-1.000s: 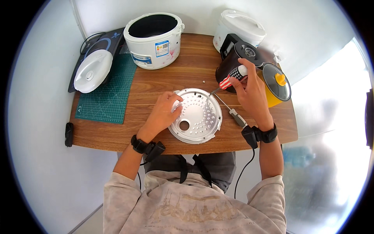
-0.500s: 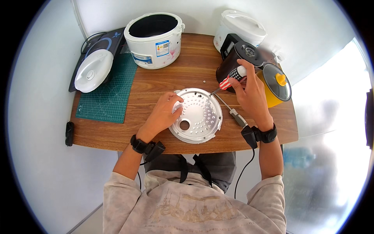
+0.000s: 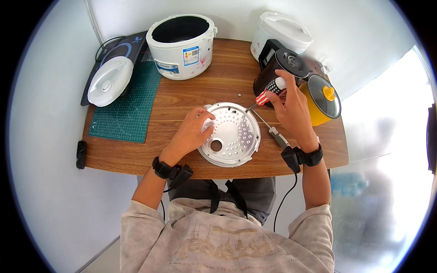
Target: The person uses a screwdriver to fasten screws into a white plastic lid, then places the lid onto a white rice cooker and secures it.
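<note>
A round silvery metal lid plate point(image 3: 233, 129), dimpled and with one large hole, lies on the table in front of me. My left hand point(image 3: 191, 133) is closed on its left edge, fingertips and thumb resting on the metal. In my right hand point(image 3: 293, 107) is a screwdriver point(image 3: 261, 98) with a red, white and dark star-patterned handle. It is tilted, its tip touching the plate's upper right rim; whether it sits in a screw is too small to tell. Beside the plate lies a second screwdriver point(image 3: 278, 137) with a grey handle. Beyond the plate is a tiny screw point(image 3: 239, 95).
At the back stand a white rice cooker body point(image 3: 175, 54) without its lid and another white cooker point(image 3: 284, 34). A dark jug-like appliance point(image 3: 266, 79) and a yellow pot point(image 3: 321, 107) crowd the right. Leftward are a green cutting mat point(image 3: 123, 116), white oval lid point(image 3: 110, 82) and black hotplate point(image 3: 136, 45).
Almost nothing differs. The right hand and screwdriver have shifted very slightly, with the tip still at the same spot on the rim. My left hand stays in place.
</note>
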Demonstrator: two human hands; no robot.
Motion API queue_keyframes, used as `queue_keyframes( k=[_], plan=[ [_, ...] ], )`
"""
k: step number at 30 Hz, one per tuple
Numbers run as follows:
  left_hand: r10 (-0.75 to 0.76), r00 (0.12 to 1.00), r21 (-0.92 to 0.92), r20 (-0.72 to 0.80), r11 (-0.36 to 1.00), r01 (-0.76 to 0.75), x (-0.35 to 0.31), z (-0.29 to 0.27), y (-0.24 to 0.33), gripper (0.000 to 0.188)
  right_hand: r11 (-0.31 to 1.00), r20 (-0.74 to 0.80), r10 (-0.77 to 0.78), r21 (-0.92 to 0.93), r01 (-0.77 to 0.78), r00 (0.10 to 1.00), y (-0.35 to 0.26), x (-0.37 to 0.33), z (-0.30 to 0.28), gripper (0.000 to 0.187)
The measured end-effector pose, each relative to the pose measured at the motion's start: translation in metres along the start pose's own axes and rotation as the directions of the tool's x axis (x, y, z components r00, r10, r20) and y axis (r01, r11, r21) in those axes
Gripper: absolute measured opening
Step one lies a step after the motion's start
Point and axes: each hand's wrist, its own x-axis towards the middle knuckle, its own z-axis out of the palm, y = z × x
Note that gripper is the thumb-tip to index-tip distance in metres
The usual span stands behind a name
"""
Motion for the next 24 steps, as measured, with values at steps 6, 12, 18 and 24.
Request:
queue_keyframes(
  k=[6,12,18,24],
  plan=[
    [0.008,1.000,0.001,0.015,1.000,-0.009,0.000,-0.001,-0.002,0.027,0.999,0.038,-0.030,0.017,0.029,0.999,-0.007,0.004,-0.001,0.047],
    [0.044,0.999,0.023,0.013,0.999,-0.044,0.008,-0.011,0.003,0.023,0.970,0.003,-0.237,-0.056,0.237,0.971,-0.003,0.018,-0.015,0.043],
    [0.127,0.990,0.036,0.054,0.991,-0.129,0.039,-0.016,0.032,0.023,0.998,0.133,-0.065,0.024,0.062,0.989,-0.022,0.029,-0.024,0.029],
    [0.211,0.972,0.005,0.105,0.977,-0.213,0.073,0.028,0.031,0.028,0.987,0.116,-0.070,-0.136,0.085,0.991,-0.010,0.039,-0.023,0.033]
  ],
)
